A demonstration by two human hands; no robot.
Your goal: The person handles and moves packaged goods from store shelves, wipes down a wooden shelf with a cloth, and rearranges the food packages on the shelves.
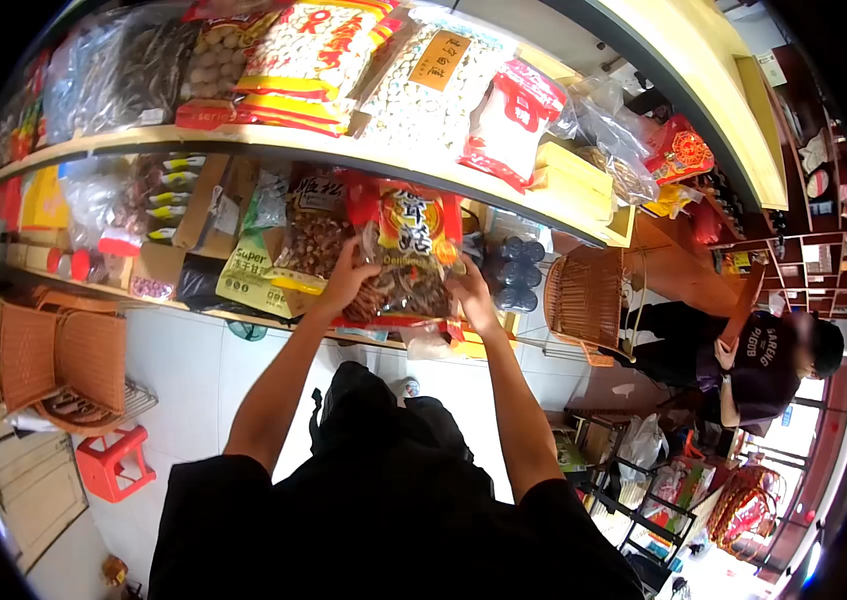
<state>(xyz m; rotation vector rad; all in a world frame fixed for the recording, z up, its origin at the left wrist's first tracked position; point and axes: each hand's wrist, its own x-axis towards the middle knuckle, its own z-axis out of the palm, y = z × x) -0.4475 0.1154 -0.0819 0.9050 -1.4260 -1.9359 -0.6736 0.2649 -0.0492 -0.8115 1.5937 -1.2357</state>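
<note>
Both my hands grip a red and clear plastic bag of dried mushrooms at the edge of the lower shelf. My left hand holds its left side, the thumb lying across the clear front. On the right edge is my right hand, its fingers partly hidden behind the bag. The bag stands upright, printed side towards me. Just left of it are a bag of brown dried food and a green "Super" pouch.
Packed goods, including a red and white bag, line the upper shelf above my hands. Dark round-topped containers stand to the right. Wicker chairs and a red stool are on the floor. A person in black stands at right.
</note>
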